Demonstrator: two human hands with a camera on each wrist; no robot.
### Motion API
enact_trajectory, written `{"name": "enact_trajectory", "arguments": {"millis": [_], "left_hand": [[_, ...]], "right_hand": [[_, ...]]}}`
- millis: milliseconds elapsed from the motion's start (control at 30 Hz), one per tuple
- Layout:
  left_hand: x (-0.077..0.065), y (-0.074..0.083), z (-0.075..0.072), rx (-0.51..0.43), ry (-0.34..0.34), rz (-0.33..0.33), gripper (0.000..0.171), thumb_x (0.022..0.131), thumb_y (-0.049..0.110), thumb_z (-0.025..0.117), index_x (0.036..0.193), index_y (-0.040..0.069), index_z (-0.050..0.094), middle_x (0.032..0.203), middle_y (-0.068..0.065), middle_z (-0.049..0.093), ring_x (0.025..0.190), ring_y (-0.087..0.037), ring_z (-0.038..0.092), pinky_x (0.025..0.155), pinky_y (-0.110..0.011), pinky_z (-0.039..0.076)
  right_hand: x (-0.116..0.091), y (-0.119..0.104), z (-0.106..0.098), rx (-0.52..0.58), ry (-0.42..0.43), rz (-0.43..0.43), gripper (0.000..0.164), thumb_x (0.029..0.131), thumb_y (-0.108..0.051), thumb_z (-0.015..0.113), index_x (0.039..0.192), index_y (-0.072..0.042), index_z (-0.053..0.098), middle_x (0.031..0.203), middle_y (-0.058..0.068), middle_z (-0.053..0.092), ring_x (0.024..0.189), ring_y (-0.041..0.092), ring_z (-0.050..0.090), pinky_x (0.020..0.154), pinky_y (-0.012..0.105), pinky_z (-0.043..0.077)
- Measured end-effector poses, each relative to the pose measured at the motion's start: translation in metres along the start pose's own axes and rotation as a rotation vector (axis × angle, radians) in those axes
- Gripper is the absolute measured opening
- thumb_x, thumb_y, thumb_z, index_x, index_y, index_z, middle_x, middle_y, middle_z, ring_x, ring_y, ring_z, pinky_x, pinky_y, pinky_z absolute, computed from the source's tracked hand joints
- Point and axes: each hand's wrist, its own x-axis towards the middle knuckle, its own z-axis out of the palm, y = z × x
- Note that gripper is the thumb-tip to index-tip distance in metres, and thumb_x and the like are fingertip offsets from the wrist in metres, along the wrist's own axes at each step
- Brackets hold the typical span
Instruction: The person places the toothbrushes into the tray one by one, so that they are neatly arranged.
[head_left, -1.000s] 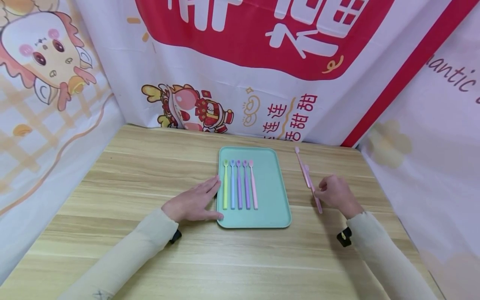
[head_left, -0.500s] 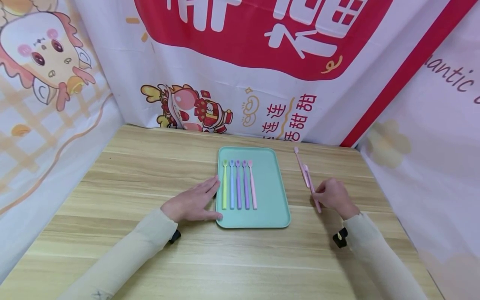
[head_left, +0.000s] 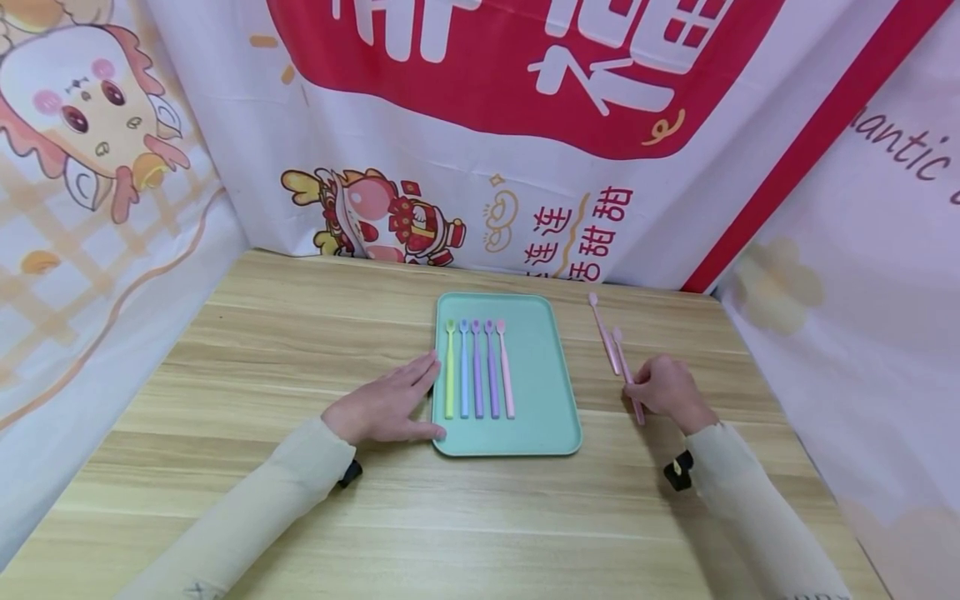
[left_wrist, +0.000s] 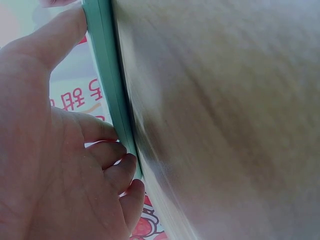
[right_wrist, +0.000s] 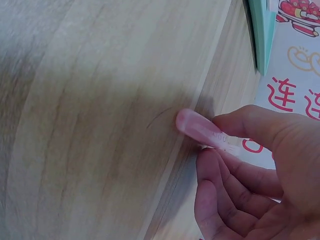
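Note:
My right hand (head_left: 666,392) pinches a pink toothbrush (head_left: 627,367) between thumb and fingers, right of the tray. In the right wrist view the rounded pink handle end (right_wrist: 200,127) sticks out past the fingertips, close over the table. Another pink toothbrush (head_left: 603,333) lies beside it on the wood, a little farther back. My left hand (head_left: 386,406) rests against the left rim of a mint-green tray (head_left: 543,429), fingers extended and thumb at the near corner. In the tray several toothbrushes lie side by side: yellow (head_left: 450,375), blue (head_left: 464,375), two purple (head_left: 477,375) and pink (head_left: 506,375).
The wooden table (head_left: 480,533) meets a printed cloth backdrop (head_left: 480,208) behind the tray. More hanging cloth (head_left: 847,275) borders the right side, and patterned cloth (head_left: 97,208) the left.
The pink toothbrush in my right hand has swung its head slightly right, apart from the other pink one. The left hand and tray stay put.

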Motion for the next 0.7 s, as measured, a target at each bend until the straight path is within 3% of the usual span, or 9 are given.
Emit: {"name": "enact_trajectory", "arguments": {"millis": [467, 700], "left_hand": [[0.0002, -0.0004, 0.0013, -0.003, 0.006, 0.002, 0.109, 0.097, 0.064, 0.065, 0.167, -0.003, 0.014, 0.179, -0.019, 0.007, 0.166, -0.037, 0.012, 0.134, -0.055, 0.020], [-0.0003, 0.0002, 0.0012, -0.004, 0.011, 0.004, 0.109, 0.097, 0.064, 0.065, 0.167, -0.003, 0.015, 0.178, -0.020, 0.007, 0.166, -0.037, 0.013, 0.134, -0.055, 0.020]], "right_hand": [[-0.0007, -0.0003, 0.0019, -0.014, 0.018, 0.016, 0.016, 0.092, -0.018, 0.079, 0.091, -0.002, 0.079, 0.077, 0.006, 0.076, 0.069, 0.016, 0.066, 0.061, 0.026, 0.052], [-0.0044, 0.0007, -0.0012, 0.035, 0.041, -0.002, 0.016, 0.092, -0.016, 0.078, 0.094, 0.000, 0.077, 0.076, 0.008, 0.075, 0.063, 0.015, 0.067, 0.058, 0.027, 0.055]]}}
